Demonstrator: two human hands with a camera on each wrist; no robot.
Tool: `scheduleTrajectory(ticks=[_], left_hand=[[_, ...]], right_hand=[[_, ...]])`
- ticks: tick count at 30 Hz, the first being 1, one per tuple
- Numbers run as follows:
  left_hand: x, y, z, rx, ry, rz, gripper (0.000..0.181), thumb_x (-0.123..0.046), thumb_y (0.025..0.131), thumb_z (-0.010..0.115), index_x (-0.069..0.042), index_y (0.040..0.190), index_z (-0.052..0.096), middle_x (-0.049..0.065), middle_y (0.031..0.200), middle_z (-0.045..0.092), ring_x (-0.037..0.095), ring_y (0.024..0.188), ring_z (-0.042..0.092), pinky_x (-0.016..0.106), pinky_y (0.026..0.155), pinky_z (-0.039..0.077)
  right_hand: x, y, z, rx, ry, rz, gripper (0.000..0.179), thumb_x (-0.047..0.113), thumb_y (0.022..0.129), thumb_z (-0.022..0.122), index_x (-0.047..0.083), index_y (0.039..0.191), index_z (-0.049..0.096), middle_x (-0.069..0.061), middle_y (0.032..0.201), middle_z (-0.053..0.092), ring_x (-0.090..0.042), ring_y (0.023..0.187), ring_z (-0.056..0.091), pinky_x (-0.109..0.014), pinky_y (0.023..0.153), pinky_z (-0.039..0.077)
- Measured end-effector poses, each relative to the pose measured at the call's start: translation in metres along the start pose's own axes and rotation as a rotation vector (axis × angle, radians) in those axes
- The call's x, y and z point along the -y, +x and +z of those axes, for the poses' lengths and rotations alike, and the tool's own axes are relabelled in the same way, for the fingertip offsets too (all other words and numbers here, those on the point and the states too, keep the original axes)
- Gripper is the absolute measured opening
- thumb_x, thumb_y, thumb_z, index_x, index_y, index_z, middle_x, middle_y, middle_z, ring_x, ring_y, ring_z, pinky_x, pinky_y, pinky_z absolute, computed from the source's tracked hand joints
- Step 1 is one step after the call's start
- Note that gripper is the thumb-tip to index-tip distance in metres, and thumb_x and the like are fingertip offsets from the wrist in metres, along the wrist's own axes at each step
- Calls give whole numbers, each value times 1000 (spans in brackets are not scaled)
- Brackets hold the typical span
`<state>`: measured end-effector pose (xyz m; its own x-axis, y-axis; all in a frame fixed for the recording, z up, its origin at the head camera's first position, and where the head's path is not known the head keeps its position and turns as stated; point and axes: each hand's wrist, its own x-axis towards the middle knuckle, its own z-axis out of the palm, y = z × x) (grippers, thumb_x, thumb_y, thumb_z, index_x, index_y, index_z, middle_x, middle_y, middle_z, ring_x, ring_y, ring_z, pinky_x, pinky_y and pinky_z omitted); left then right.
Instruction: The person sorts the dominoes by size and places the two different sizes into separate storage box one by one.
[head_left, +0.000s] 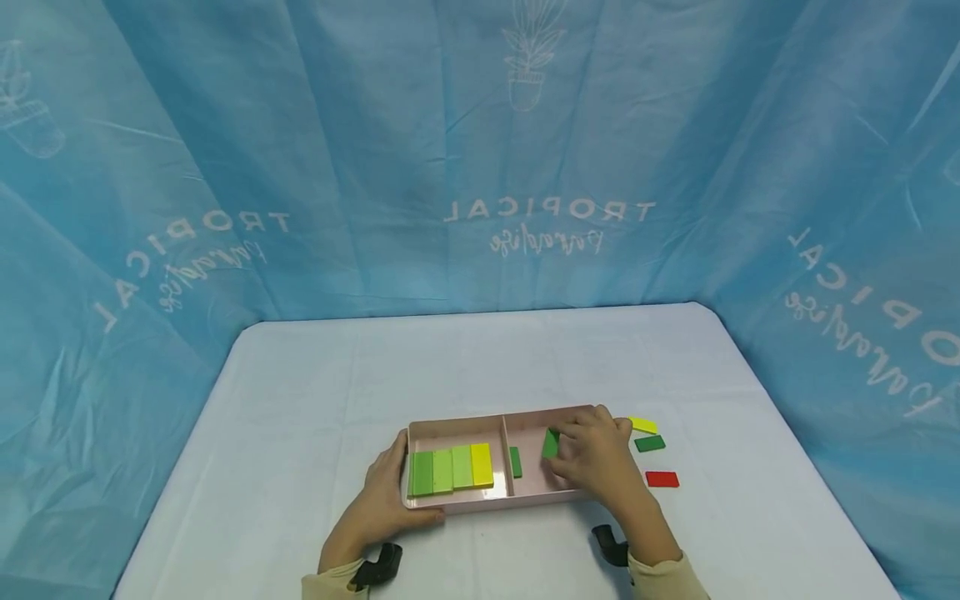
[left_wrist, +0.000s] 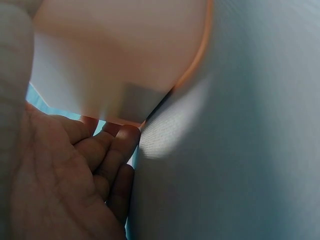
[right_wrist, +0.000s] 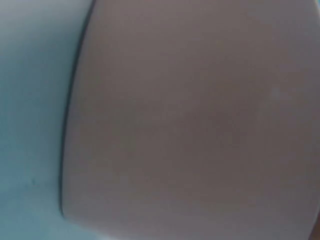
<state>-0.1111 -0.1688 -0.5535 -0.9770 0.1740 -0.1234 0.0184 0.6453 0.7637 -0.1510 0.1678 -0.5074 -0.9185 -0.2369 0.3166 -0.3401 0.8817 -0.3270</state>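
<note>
Clearly gripped the pink tray (head_left: 517, 502) by its left end with the left hand (head_left: 381, 504), short of the table's far edge (head_left: 480, 322), and pinched a green tile (head_left: 551, 444) at the right compartment (head_left: 531, 460) with the right hand (head_left: 596, 450). Had four tiles (head_left: 462, 467) in the left compartment (head_left: 450, 433), a red tile (head_left: 662, 479) beyond the tray's right edge.

My left hand (head_left: 384, 493) grips with its thumb (head_left: 424, 518) pointing right, well apart from the bent fingers (left_wrist: 122, 145) reaching forward. My right hand (head_left: 598, 450) turns its back upward, fingers curled in a pinch toward my left. Both wrists angle inward from beige sleeves (head_left: 669, 581).
</note>
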Motion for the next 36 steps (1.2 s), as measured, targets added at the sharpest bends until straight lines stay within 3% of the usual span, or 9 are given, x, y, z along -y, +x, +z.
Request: scheduleTrajectory(ticks=[7, 13, 24, 36], left_hand=[[1, 0, -1, -2, -1, 6, 147, -57, 58, 93, -2, 161, 4, 21, 165, 22, 43, 149, 22, 66, 118, 20], [3, -1, -2, -5, 2, 10, 147, -57, 58, 93, -1, 161, 5, 20, 165, 22, 42, 150, 22, 64, 119, 19], [3, 0, -1, 10, -27, -11, 147, -58, 59, 93, -4, 162, 3, 21, 165, 19, 46, 151, 17, 67, 117, 20], [0, -1, -3, 12, -12, -8, 146, -56, 59, 93, -1, 161, 4, 21, 165, 21, 43, 150, 20, 64, 119, 20]], right_hand=[[8, 4, 6, 99, -15, -23, 45, 33, 60, 96, 22, 101, 81, 5, 105, 74, -20, 107, 54, -44, 79, 29], [13, 12, 10, 187, -28, -93, 40, 31, 61, 96, 24, 98, 81, 9, 101, 73, -15, 102, 52, -51, 92, 30], [17, 19, 17, 251, -66, -147, 40, 31, 62, 95, 24, 99, 81, 13, 97, 71, -10, 88, 44, -39, 83, 31], [18, 22, 19, 279, -102, -168, 41, 34, 60, 95, 25, 98, 82, 14, 94, 70, -11, 87, 43, -41, 86, 33]])
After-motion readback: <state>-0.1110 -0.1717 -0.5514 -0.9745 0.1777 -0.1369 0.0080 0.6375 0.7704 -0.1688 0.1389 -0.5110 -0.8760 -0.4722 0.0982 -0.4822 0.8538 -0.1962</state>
